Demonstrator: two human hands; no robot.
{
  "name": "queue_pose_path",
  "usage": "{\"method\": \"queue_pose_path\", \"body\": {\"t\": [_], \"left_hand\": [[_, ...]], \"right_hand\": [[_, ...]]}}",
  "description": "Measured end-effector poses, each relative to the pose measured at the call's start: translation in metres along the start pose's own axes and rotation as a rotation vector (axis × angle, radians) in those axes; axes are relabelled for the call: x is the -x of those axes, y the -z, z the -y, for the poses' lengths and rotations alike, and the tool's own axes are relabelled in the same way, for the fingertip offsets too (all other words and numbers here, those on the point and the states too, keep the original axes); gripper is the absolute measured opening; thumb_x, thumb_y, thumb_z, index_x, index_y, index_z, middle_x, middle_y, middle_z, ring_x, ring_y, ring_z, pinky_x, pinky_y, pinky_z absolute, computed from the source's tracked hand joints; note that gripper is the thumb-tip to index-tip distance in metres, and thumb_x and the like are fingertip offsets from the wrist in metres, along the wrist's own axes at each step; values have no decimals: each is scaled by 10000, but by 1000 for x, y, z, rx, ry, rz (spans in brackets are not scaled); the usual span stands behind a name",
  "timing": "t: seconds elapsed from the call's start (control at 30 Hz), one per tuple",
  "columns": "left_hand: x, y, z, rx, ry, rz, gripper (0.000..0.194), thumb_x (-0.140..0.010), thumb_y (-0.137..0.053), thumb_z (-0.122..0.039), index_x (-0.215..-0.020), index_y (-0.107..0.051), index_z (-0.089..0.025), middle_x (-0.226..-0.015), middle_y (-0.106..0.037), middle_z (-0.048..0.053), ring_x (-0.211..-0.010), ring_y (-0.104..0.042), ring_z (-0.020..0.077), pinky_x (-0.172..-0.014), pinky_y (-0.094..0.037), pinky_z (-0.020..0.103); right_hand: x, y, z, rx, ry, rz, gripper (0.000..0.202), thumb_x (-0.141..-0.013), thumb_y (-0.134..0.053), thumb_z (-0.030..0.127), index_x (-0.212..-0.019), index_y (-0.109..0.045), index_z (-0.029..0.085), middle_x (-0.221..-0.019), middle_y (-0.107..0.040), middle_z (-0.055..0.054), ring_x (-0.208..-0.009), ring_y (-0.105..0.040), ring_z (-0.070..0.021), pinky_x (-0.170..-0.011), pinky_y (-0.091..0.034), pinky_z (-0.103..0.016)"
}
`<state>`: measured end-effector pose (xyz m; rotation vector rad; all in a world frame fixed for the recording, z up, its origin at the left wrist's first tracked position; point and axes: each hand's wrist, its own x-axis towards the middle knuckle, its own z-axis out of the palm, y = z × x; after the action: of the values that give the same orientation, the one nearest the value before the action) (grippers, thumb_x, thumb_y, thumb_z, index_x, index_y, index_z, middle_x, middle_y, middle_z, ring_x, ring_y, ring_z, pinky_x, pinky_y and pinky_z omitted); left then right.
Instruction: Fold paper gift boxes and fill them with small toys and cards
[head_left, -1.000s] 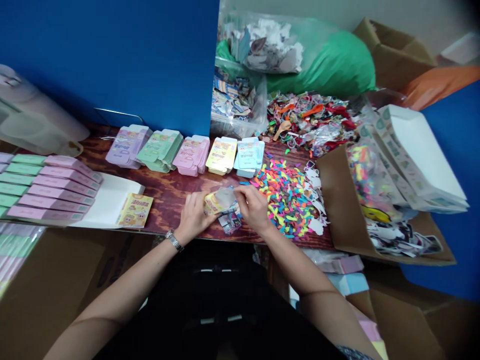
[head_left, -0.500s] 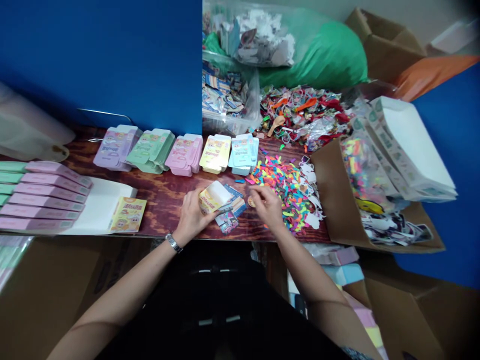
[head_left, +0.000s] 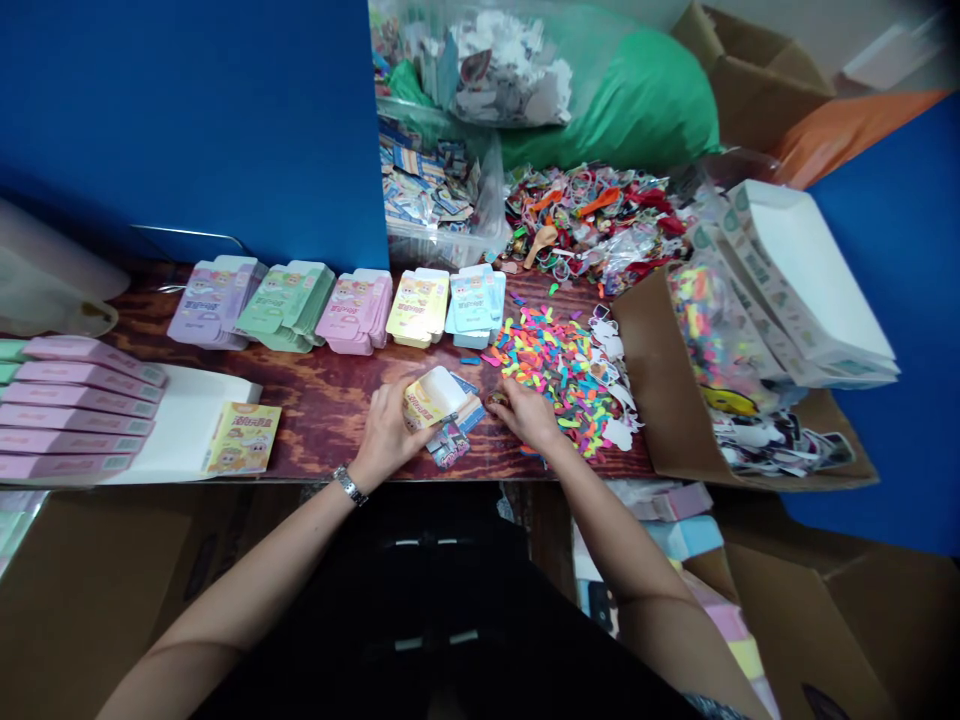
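My left hand (head_left: 388,432) holds a yellow box (head_left: 429,400), its open white inside facing up. Beneath and beside that box lie striped blue cards (head_left: 470,410) and a dark printed card (head_left: 449,446). My right hand (head_left: 523,412) has its fingers pinched just right of the cards, on a small brownish item (head_left: 496,399) too small to name. A heap of colourful small pieces (head_left: 555,360) spreads beyond it, with white cut-outs (head_left: 617,370) along its right side.
Flat box stacks in purple (head_left: 214,303), green (head_left: 283,307), pink (head_left: 355,311), yellow (head_left: 418,308) and blue (head_left: 475,304) line the back. Pink boxes (head_left: 79,405) and a yellow box (head_left: 244,438) sit in a white tray (head_left: 187,400). A carton (head_left: 652,400) stands right.
The view has shifted slightly, moving the table items left in the picture. My right hand has turned a little, its fingertips lower beside the cards. My left hand still holds the yellow box.
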<state>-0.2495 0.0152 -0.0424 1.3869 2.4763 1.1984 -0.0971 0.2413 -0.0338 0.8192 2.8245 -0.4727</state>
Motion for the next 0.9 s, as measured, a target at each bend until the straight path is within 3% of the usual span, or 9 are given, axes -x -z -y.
{"method": "queue_pose_path", "body": {"t": [0.07, 0.23, 0.37, 0.53, 0.7, 0.8, 0.9], "left_hand": [[-1, -1, 0, -10, -20, 19, 656, -789, -711, -406, -1319, -427, -143, -1168, -554, 138, -1055, -524, 283, -927, -440, 413], [-4, -6, 0, 2, -59, 41, 657, -774, -689, -350, -1333, -429, -122, -1241, -542, 161, -1130, -509, 305, -973, -428, 429], [-7, -12, 0, -14, -92, 51, 659, -766, -678, -302, -1348, -428, -120, -1256, -546, 156, -1132, -513, 304, -979, -428, 425], [-9, -21, -2, -83, -115, 77, 675, -763, -667, -284, -1363, -416, -103, -1271, -534, 167, -1154, -494, 321, -990, -420, 438], [-14, -30, -13, -59, -135, 127, 694, -761, -654, -244, -1386, -389, -105, -1268, -524, 156, -1144, -493, 305, -986, -428, 419], [-18, -33, -15, -52, -137, 123, 679, -775, -659, -279, -1378, -396, -112, -1252, -539, 150, -1130, -509, 302, -977, -433, 421], [-20, -32, -11, -68, -118, 104, 687, -778, -672, -347, -1366, -411, -107, -1220, -558, 154, -1109, -528, 311, -953, -446, 430]], "right_hand": [[2, 6, 1, -102, 77, -36, 189, -968, -518, 333, -1051, -595, 182, -988, -654, -44, -867, -602, -151, -690, -357, -218], [9, 24, 8, -341, 194, -224, 197, -979, -471, 292, -1059, -604, 171, -1007, -658, -35, -903, -608, -136, -790, -409, -217], [11, 29, 11, -413, 249, -234, 185, -964, -494, 280, -993, -633, 161, -958, -664, -32, -859, -608, -126, -786, -428, -215], [18, 33, 28, -692, 248, -391, 255, -979, -514, 336, -1156, -610, 181, -1043, -667, -32, -862, -633, -103, -781, -491, -202], [22, 32, 53, -491, 491, -465, 215, -983, -513, 276, -1119, -644, 175, -1148, -649, -44, -1037, -616, -125, -961, -480, -248], [14, 33, 33, -437, 511, -503, 260, -991, -492, 260, -1193, -628, 170, -1194, -632, -48, -1116, -586, -119, -1001, -458, -237], [-8, 47, -26, -355, 250, -558, 277, -996, -470, 277, -1190, -636, 170, -1150, -647, -53, -1060, -602, -130, -958, -460, -238]]}}
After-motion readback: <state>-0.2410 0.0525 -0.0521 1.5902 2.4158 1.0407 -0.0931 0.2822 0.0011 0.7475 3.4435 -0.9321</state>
